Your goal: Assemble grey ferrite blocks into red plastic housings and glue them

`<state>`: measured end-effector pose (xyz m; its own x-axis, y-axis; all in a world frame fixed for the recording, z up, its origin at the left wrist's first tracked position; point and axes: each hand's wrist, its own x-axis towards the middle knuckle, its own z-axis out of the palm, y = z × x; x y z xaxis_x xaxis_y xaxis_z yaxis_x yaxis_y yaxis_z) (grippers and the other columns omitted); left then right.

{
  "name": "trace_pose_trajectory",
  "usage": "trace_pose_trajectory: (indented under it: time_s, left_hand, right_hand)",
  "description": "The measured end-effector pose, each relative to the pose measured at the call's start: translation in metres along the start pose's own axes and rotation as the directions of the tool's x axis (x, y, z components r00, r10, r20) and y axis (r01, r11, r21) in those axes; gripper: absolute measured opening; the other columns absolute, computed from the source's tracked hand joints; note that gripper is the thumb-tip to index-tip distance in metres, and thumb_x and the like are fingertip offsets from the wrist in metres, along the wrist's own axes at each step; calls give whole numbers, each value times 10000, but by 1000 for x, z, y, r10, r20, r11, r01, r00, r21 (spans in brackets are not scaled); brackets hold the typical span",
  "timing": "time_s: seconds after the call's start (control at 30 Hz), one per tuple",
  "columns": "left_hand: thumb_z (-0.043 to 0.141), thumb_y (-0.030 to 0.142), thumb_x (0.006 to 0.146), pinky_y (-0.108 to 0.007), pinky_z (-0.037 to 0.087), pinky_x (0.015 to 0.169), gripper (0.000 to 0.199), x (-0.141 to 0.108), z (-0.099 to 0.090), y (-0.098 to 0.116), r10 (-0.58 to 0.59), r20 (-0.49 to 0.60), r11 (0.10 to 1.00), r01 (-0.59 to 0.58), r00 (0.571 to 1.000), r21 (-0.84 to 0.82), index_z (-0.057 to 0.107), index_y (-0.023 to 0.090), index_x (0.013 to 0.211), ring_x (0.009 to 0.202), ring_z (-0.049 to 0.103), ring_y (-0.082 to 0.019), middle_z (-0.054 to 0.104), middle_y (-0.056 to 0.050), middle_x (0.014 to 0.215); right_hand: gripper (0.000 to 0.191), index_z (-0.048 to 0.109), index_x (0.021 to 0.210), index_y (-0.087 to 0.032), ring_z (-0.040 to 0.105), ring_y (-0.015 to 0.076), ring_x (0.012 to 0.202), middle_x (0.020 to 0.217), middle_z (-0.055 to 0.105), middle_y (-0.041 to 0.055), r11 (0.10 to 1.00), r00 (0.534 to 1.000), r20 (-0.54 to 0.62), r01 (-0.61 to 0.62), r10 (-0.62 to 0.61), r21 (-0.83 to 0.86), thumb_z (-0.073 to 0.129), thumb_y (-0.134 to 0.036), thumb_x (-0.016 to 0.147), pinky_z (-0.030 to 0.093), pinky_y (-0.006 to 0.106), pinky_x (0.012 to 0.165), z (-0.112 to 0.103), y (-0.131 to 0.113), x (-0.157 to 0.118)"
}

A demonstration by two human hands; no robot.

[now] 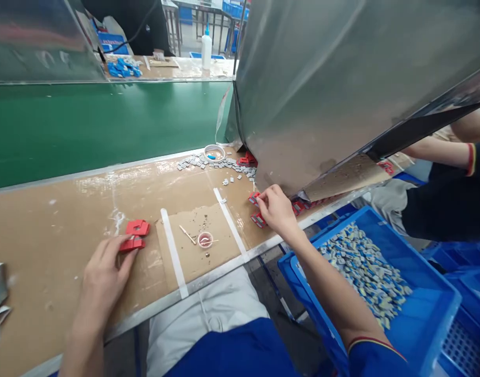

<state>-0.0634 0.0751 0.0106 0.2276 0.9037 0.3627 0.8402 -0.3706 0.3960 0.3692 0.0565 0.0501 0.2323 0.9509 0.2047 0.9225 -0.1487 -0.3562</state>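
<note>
At the left of the board, my left hand (106, 269) pinches a small red plastic part (132, 243) between thumb and fingers, low over the table. Directly behind it lies a second red part (138, 226) with a notch in it. On the other side, my right hand (277, 210) has its thumb and index finger closed at a red part with a grey face (253, 198). A similar red and grey part (258, 220) lies just in front of those fingers. More red parts (298, 207) sit beyond the right wrist, partly hidden by the metal panel.
A cardboard sheet (185, 220) holds a small cup (205, 240) and a stick (187, 234). Grey pieces (196, 161) lie scattered near a white ring-shaped container (215, 153). The metal panel (322, 89) overhangs on the right. A blue crate (424, 309) and a co-worker's arm (440, 153) are beyond.
</note>
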Motion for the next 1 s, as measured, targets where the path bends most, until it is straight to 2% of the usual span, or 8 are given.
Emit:
trace_pose_trajectory:
  time_s: [0.17,0.3,0.43,0.53,0.63,0.77,0.9,1.0]
  left_hand:
    - [585,557,996,-404,584,842,336,-18,-7,6,-76,-20,996,75,997,-50,677,234,990,975,737,-306,750,-104,1087]
    - [725,613,880,-354,599,743,403,-30,-13,15,-346,19,904,338,938,-261,686,231,1000,801,747,-251,769,-48,912]
    - [870,528,784,-328,635,790,566,-35,-13,47,-515,132,534,437,847,-724,661,197,1193,907,782,-236,783,-62,1009]
    - [913,485,764,-378,643,874,617,-35,-4,71,-450,317,227,451,834,-863,683,184,1252,857,795,-225,787,-53,953]
    - [962,479,711,-398,621,928,558,-36,11,82,-360,380,50,424,852,-904,764,183,1141,887,795,-246,791,-59,887]
    - [996,479,659,-320,602,883,483,-41,26,85,-308,291,36,317,906,-948,833,217,1030,978,755,-237,799,-88,993]
    - [990,462,678,-254,600,782,434,-45,31,87,-235,239,61,259,942,-964,846,253,1029,881,736,-183,797,-67,997]
    - [950,346,765,-237,601,763,343,-48,31,90,-215,264,171,303,940,-938,833,232,1067,856,746,-174,796,-73,1004]
  right_hand:
    - [136,627,847,-184,636,286,914,1002,645,134,998,998,61,27,-23,-55,568,-192,969,493,389,843,25,-11,14]
    - [85,650,899,-172,637,321,954,1030,652,154,996,996,48,74,-71,-58,630,-237,951,498,418,854,11,-19,9]
    - [107,649,1003,-199,650,241,875,1002,662,96,945,963,35,254,-267,208,600,-295,1008,514,357,811,-13,-33,-15]
    - [123,641,1075,-212,629,176,748,927,656,47,859,935,105,262,-339,440,601,-320,1033,507,295,695,-15,-47,-44]
    - [163,644,1154,-216,615,152,686,899,670,28,794,921,178,188,-347,578,620,-321,1032,512,271,644,0,-58,-71]
    - [236,650,1240,-214,610,144,656,898,692,22,733,920,201,121,-335,670,638,-284,1015,509,260,614,27,-72,-85]
    - [145,717,1126,-209,592,136,641,814,673,6,719,938,139,141,-316,680,626,-246,1019,492,249,613,37,-81,-81]
    - [138,743,1084,-207,594,131,650,890,721,28,723,947,112,150,-301,675,620,-229,1024,490,248,617,37,-85,-77]
